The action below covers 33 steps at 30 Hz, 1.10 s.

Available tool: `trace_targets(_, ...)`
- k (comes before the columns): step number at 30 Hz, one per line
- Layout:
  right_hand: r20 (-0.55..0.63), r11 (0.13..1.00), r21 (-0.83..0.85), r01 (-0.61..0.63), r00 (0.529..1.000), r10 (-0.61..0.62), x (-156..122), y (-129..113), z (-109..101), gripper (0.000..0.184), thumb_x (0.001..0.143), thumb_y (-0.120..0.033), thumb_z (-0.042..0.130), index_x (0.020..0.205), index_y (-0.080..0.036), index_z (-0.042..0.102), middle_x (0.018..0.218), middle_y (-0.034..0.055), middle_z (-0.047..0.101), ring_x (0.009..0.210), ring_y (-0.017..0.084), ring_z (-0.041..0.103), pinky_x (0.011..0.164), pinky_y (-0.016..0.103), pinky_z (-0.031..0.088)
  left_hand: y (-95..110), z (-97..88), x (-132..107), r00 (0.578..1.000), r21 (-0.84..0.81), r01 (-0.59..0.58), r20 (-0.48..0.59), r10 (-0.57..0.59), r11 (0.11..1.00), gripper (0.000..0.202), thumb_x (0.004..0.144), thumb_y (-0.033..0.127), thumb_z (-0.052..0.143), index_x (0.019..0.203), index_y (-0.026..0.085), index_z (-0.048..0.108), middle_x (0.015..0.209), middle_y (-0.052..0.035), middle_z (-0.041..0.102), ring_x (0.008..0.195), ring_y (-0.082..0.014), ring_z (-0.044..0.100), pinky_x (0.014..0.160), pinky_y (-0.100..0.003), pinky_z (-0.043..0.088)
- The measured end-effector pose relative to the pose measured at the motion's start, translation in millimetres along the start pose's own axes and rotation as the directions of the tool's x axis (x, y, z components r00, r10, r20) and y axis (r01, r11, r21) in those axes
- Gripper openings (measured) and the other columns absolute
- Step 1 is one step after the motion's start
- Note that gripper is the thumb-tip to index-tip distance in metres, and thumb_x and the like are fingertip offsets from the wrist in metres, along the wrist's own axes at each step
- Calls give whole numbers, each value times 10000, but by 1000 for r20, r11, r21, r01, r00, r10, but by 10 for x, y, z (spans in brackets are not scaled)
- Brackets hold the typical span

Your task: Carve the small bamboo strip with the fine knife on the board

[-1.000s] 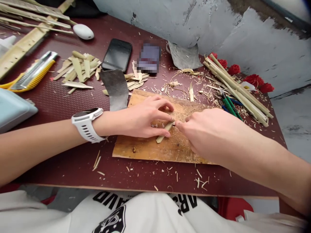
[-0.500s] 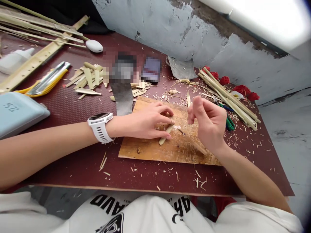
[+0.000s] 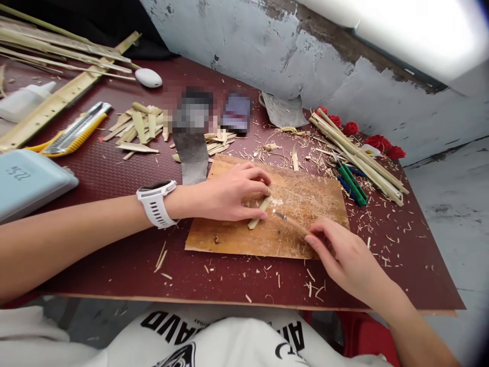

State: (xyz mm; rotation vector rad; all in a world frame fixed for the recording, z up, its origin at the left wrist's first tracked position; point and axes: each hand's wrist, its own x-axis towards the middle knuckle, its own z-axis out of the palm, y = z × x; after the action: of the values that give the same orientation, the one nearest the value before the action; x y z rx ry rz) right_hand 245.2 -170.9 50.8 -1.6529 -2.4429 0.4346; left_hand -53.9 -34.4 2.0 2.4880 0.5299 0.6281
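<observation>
My left hand [image 3: 225, 193], with a white watch [image 3: 155, 204] on its wrist, rests on a scratched wooden board [image 3: 305, 193]. Its thumb and fingertips pinch a short pale bamboo strip [image 3: 256, 216] down against the board. Just right of the strip lies a thin tool [image 3: 290, 221] with a metal tip and a brown handle. My right hand [image 3: 344, 257] lies at the board's near right corner. Its fingers are drawn together over the rear end of the tool's handle.
The dark red table [image 3: 114, 260] is strewn with shavings. Cut bamboo pieces [image 3: 137, 125], a yellow utility knife [image 3: 72, 130], a pale blue case [image 3: 26, 181] and long slats [image 3: 61, 99] lie to the left. Bamboo sticks [image 3: 359, 150], green tools [image 3: 353, 183] and red roses [image 3: 382, 142] lie to the right, by the wall.
My right hand left the strip, rose above the board with the tool lying there, then came down onto the tool's handle. My left hand stayed on the strip.
</observation>
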Motion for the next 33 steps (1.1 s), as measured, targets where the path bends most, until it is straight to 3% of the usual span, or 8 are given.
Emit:
trace_targets(4,-234,971,223,-86,962,139,25,20,-57,119,1015,-346,673,1080,-253,638,907,22,712,738,193,688,659,326,543,85,-46,-1,1000,29,6,24,-7,1000,266,1006,400,645,1097,209,806,1202,-139,625,1180,-315,540,1052,-487,470)
trace_targets(7,-358,903,429,-21,914,191,75,-23,-106,106,954,-332,754,1007,-281,678,888,26,673,732,205,656,615,345,532,134,-46,-12,998,76,-46,39,43,996,251,952,229,628,1109,248,824,1141,-129,615,1147,-325,528,1030,-499,458)
trace_targets(12,-481,778,614,133,845,235,276,-123,-117,220,1064,-474,499,941,-307,574,969,74,573,959,288,644,840,523,565,136,-5,-39,987,54,-137,95,132,989,411,917,69,563,1127,308,824,1162,-115,634,1096,-297,555,982,-465,484)
trace_targets(15,-462,766,629,129,855,236,450,-186,-138,267,1049,-558,458,925,-322,443,751,-6,414,694,235,522,751,474,539,129,1,-40,985,12,-156,77,155,988,413,936,72,554,1184,294,799,1201,-114,667,1111,-283,596,1007,-458,505)
trace_targets(18,-284,698,705,124,952,118,603,-275,-174,496,1041,-704,213,758,-306,297,596,-49,238,494,189,308,537,383,422,141,2,-39,993,44,-115,21,114,992,308,990,216,598,1257,223,750,1337,-155,651,1204,-308,606,1096,-508,496)
trace_targets(23,-200,518,827,221,975,-97,799,-405,-85,544,1070,-653,111,661,-299,166,500,-89,74,413,149,112,458,344,304,163,29,-50,997,123,-58,48,52,991,386,1007,420,622,1261,145,717,1382,-194,627,1246,-333,610,1127,-509,503)
trace_targets(29,-93,242,954,175,945,-314,952,-407,49,668,1052,-638,416,552,-267,173,453,-89,86,393,110,99,438,295,188,168,67,-57,997,112,-71,15,69,991,382,1012,430,623,1188,111,735,1317,-200,647,1179,-326,644,1076,-494,533)
trace_targets(33,6,271,958,95,936,-352,952,-420,-35,699,1013,-638,487,513,-272,163,426,-83,109,424,102,110,469,292,188,149,65,-60,997,31,-63,45,61,998,371,998,390,639,1224,107,720,1352,-198,634,1193,-314,665,1063,-452,557)
